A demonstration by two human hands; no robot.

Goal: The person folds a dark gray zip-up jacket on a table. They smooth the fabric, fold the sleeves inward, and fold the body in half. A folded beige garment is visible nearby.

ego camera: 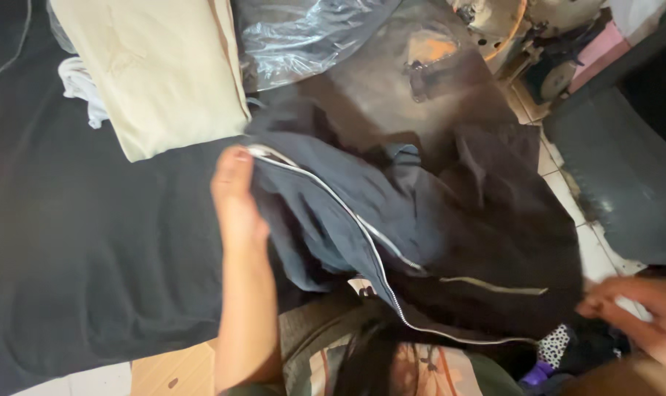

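A dark navy jacket (391, 213) with a silver zipper (362, 227) lies bunched across the middle of the view. My left hand (235, 198) grips the jacket's upper edge near the top of the zipper, thumb on the cloth. At the lower right, my right hand (641, 315) pinches the jacket's dark hem, fingers closed on the fabric. A short pocket zipper (494, 286) shows on the jacket's lower part.
A folded beige cloth (157, 73) lies at the top left on a black fabric surface (91, 249). Clear plastic wrap (303, 33) sits beside it. A sewing machine (538, 37) stands at the top right above a tiled floor (568, 191).
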